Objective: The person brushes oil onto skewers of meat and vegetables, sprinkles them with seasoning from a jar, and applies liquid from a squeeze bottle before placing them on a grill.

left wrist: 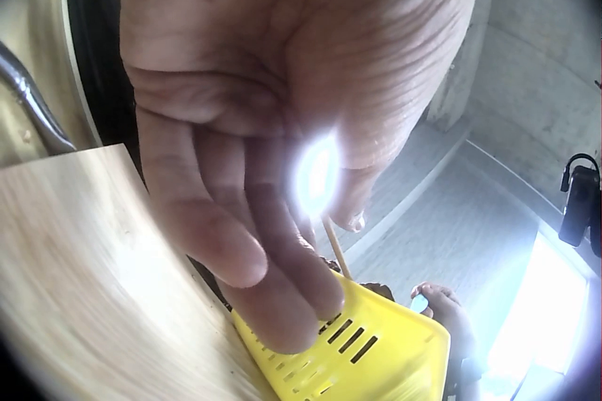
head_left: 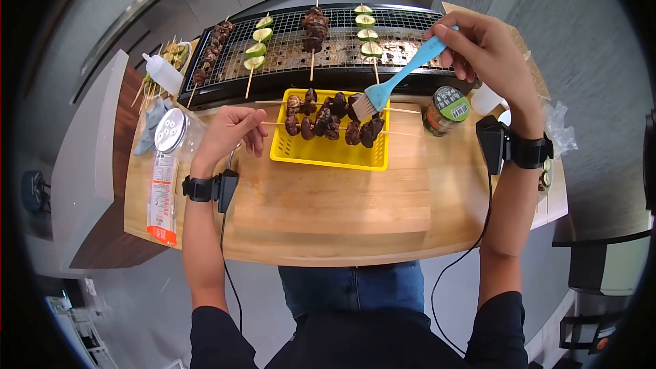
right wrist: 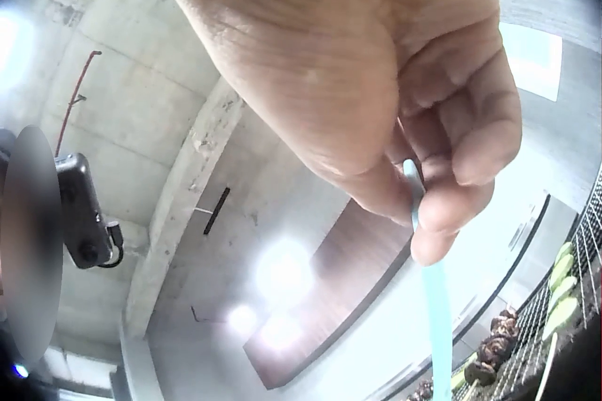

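My right hand grips the handle of a light blue basting brush, slanting down to the left. Its bristles overlap the right end of the dark meat skewers over a yellow slotted basket. Two meat skewers lie across this basket, their sticks past its right rim. At the left, my left hand pinches the stick end of the nearer meat skewer between thumb and finger. In the left wrist view, that stick runs from the thumb toward the basket. Curled fingers partly hide the brush handle in the right wrist view.
Behind the basket stands a long grill bearing meat and green vegetable slice skewers. A lidded jar is to the right. Leftward are a shaker, a white squeeze bottle and a seasoning packet. The basket sits on a wooden board.
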A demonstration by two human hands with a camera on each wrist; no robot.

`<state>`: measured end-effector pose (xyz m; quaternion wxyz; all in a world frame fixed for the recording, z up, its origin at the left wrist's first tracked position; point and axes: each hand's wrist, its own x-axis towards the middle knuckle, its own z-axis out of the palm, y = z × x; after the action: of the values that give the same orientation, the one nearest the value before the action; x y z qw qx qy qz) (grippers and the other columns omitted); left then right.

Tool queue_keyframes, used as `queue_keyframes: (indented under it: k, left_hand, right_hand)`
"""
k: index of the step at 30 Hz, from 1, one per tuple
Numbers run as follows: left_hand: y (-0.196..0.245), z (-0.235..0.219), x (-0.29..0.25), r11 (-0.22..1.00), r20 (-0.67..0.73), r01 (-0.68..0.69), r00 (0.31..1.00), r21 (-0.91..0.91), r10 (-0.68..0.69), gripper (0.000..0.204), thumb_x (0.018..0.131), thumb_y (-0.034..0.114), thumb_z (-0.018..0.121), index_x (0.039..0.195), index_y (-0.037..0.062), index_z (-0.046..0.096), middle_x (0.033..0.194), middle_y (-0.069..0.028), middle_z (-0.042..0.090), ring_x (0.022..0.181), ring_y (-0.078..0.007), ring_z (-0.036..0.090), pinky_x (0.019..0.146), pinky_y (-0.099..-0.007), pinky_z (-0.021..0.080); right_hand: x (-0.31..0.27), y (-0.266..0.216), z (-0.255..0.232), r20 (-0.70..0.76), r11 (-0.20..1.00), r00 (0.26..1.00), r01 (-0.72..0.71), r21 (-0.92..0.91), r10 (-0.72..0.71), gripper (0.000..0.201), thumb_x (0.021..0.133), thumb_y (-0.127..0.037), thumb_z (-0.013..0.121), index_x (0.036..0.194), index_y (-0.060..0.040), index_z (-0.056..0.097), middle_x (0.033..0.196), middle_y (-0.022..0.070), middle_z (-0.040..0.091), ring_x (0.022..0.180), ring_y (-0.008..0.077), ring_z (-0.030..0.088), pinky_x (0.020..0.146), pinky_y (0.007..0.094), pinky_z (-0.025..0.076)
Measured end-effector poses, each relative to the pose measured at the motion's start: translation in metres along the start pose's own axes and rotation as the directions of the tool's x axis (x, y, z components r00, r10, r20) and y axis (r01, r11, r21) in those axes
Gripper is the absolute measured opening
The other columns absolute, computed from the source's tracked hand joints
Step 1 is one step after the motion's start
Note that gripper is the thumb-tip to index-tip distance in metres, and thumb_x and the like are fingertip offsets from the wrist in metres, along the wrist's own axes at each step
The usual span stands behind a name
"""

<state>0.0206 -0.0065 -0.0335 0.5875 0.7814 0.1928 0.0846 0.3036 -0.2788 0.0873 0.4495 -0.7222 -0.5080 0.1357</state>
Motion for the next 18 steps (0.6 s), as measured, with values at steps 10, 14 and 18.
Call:
queue_keyframes:
  k: [10,14,18]
  left_hand:
    - [0.000,0.000,0.000,1.000,-0.012,-0.012,1.000,0.004,0.012,0.041,0.094,0.032,0.060,0.068,0.0000,0.060,0.054,-0.0038,0.059,0.047,-0.0137,0.063,0.043,-0.0205,0.042]
    - [0.001,0.001,0.000,1.000,-0.017,-0.011,1.000,0.002,0.011,0.041,0.094,0.031,0.060,0.067,0.0003,0.060,0.053,-0.0030,0.058,0.047,-0.0133,0.062,0.042,-0.0206,0.042]
    - [0.003,0.001,0.000,1.000,-0.010,-0.024,1.000,0.004,0.024,0.040,0.094,0.031,0.060,0.068,0.0005,0.060,0.053,-0.0033,0.058,0.047,-0.0130,0.062,0.042,-0.0208,0.042]
  right_hand:
    - [0.001,0.001,0.005,0.066,0.999,0.997,-0.043,0.015,0.042,0.023,0.096,-0.023,0.055,0.095,-0.0012,0.063,0.064,-0.0003,0.062,0.051,0.0030,0.054,0.045,0.0164,0.041]
    - [0.000,0.003,-0.003,0.019,1.000,1.000,-0.019,0.009,0.019,0.022,0.095,-0.020,0.055,0.093,-0.0004,0.063,0.063,-0.0002,0.061,0.050,0.0029,0.054,0.045,0.0165,0.040]
    - [-0.003,-0.002,-0.007,-0.024,1.000,1.000,-0.015,-0.008,0.015,0.021,0.094,-0.019,0.056,0.090,-0.0002,0.064,0.061,-0.0008,0.060,0.050,0.0025,0.053,0.044,0.0168,0.039]
